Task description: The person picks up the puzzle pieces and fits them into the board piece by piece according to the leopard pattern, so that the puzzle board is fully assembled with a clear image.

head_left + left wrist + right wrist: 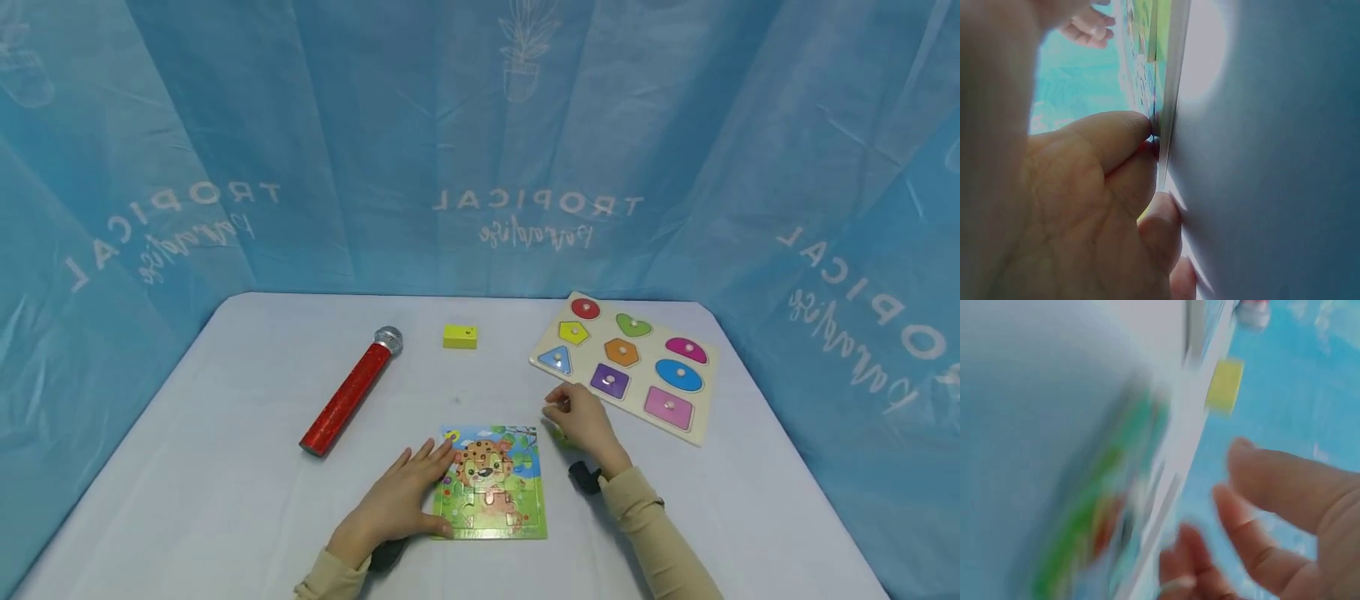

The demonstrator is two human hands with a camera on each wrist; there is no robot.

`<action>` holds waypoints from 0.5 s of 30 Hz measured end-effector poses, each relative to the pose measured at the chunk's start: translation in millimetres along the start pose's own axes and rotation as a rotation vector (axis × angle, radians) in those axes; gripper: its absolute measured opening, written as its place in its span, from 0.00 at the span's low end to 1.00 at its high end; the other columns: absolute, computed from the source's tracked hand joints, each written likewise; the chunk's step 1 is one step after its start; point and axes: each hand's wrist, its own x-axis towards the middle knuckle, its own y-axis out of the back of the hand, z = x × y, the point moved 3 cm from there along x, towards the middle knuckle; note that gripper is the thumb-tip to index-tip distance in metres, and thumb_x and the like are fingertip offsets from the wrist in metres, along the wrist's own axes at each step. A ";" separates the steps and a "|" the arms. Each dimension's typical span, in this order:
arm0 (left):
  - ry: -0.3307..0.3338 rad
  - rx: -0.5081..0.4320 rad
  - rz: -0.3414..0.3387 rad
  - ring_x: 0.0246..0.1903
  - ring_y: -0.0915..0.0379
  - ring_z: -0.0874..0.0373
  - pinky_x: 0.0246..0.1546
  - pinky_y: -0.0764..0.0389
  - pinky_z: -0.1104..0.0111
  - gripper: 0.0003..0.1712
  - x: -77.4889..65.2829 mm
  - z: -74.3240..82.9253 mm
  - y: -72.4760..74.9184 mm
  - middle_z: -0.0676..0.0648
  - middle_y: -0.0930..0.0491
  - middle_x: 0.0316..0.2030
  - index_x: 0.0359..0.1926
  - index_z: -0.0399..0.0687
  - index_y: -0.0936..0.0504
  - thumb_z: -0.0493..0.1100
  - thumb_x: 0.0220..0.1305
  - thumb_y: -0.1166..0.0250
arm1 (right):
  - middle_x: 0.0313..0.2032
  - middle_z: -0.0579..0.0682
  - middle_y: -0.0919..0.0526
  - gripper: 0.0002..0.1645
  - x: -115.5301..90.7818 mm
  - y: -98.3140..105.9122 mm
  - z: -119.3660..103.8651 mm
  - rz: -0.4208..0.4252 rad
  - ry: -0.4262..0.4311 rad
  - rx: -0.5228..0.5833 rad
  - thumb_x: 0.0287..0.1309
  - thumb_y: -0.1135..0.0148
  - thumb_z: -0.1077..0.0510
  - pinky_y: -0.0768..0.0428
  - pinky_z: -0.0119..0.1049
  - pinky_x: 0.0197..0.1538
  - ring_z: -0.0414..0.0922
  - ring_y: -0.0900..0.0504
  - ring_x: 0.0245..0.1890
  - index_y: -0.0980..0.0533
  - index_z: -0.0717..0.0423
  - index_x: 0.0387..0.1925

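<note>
A jigsaw puzzle with a cartoon leopard cub lies flat near the table's front. Along its left side rests my left hand, fingers extended and thumb at the lower left corner. In the left wrist view, the fingertips touch the edge of the puzzle board. My right hand hovers just right of the puzzle, fingers loosely bent and holding nothing visible. Beneath it lies a greenish puzzle piece, partly hidden; the right wrist view shows a blurred, colourful piece apart from the fingers.
A wooden shape board with knobbed pieces lies at the back right, close to my right hand. A yellow block sits at the back middle. Left of it lies a red microphone. Blue curtains hang behind the white table.
</note>
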 end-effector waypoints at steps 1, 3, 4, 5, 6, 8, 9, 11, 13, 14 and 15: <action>0.005 0.003 -0.002 0.75 0.54 0.40 0.73 0.52 0.41 0.63 -0.3 -0.3 -0.5 0.44 0.43 0.74 0.72 0.42 0.40 0.63 0.38 0.23 | 0.42 0.57 0.19 0.16 0.3 4.3 4.4 0.022 -0.016 -0.031 0.56 0.31 0.55 0.20 0.45 0.44 0.51 0.21 0.41 0.21 0.58 0.44; 0.010 0.015 -0.003 0.75 0.54 0.40 0.73 0.52 0.41 0.62 -1.3 -0.9 -1.3 0.44 0.43 0.74 0.72 0.43 0.40 0.63 0.38 0.24 | 0.51 0.62 0.22 0.26 0.7 10.8 12.9 0.035 -0.052 -0.098 0.54 0.30 0.54 0.22 0.53 0.54 0.57 0.24 0.52 0.24 0.61 0.53; 0.010 0.016 -0.004 0.75 0.54 0.40 0.73 0.52 0.41 0.62 -1.6 -1.2 -1.5 0.44 0.43 0.74 0.72 0.42 0.40 0.63 0.38 0.24 | 0.53 0.63 0.23 0.30 0.4 12.8 16.4 0.030 -0.066 -0.126 0.53 0.29 0.54 0.24 0.56 0.56 0.60 0.26 0.55 0.26 0.61 0.56; 0.011 0.019 -0.004 0.75 0.54 0.40 0.73 0.52 0.41 0.62 -1.9 -1.7 -1.8 0.45 0.43 0.74 0.72 0.43 0.40 0.64 0.38 0.24 | 0.55 0.64 0.24 0.33 0.3 14.3 19.0 0.019 -0.082 -0.142 0.52 0.29 0.54 0.25 0.58 0.58 0.62 0.28 0.58 0.27 0.62 0.58; 0.010 0.020 -0.004 0.75 0.54 0.40 0.73 0.52 0.41 0.62 -2.1 -1.7 -1.8 0.45 0.43 0.74 0.72 0.43 0.40 0.63 0.38 0.24 | 0.56 0.65 0.24 0.35 0.7 14.9 21.3 0.010 -0.092 -0.154 0.52 0.29 0.53 0.26 0.59 0.59 0.62 0.29 0.59 0.28 0.61 0.60; 0.006 0.020 0.001 0.75 0.54 0.40 0.73 0.52 0.41 0.62 -2.3 -1.6 -1.9 0.44 0.43 0.74 0.72 0.43 0.39 0.63 0.38 0.24 | 0.56 0.64 0.24 0.36 1.3 16.0 23.5 -0.002 -0.089 -0.156 0.52 0.28 0.54 0.27 0.59 0.60 0.62 0.29 0.59 0.29 0.62 0.61; 0.004 0.018 0.004 0.74 0.53 0.40 0.73 0.51 0.41 0.62 -2.3 -1.4 -1.8 0.44 0.43 0.74 0.72 0.42 0.39 0.63 0.38 0.24 | 0.56 0.64 0.23 0.37 1.8 16.4 24.1 -0.009 -0.088 -0.143 0.51 0.28 0.55 0.26 0.59 0.60 0.62 0.28 0.58 0.30 0.61 0.61; 0.003 0.013 0.007 0.74 0.53 0.40 0.73 0.52 0.41 0.62 -2.1 -1.0 -1.5 0.44 0.43 0.74 0.72 0.43 0.39 0.62 0.39 0.24 | 0.54 0.64 0.22 0.36 2.8 18.1 25.7 -0.023 -0.090 -0.118 0.51 0.27 0.55 0.24 0.57 0.57 0.60 0.25 0.54 0.29 0.61 0.61; -0.002 0.007 0.012 0.74 0.53 0.40 0.73 0.51 0.41 0.62 -1.9 -0.4 -1.1 0.44 0.42 0.74 0.72 0.42 0.39 0.62 0.39 0.23 | 0.52 0.63 0.21 0.34 3.3 21.2 27.6 -0.041 -0.104 -0.090 0.51 0.28 0.55 0.21 0.52 0.51 0.57 0.23 0.49 0.27 0.60 0.59; -0.001 0.004 0.012 0.74 0.53 0.40 0.73 0.51 0.41 0.62 -1.8 -0.3 -1.1 0.44 0.42 0.74 0.72 0.42 0.39 0.62 0.39 0.23 | 0.50 0.62 0.21 0.32 3.3 23.3 28.9 -0.051 -0.111 -0.072 0.52 0.28 0.56 0.20 0.49 0.47 0.55 0.23 0.46 0.26 0.60 0.58; 0.001 0.005 0.011 0.74 0.53 0.40 0.73 0.51 0.41 0.62 -1.8 -0.4 -1.2 0.44 0.42 0.74 0.72 0.43 0.39 0.63 0.39 0.24 | 0.47 0.61 0.21 0.29 3.2 25.7 30.5 -0.060 -0.116 -0.045 0.53 0.30 0.56 0.20 0.45 0.42 0.53 0.24 0.43 0.25 0.60 0.57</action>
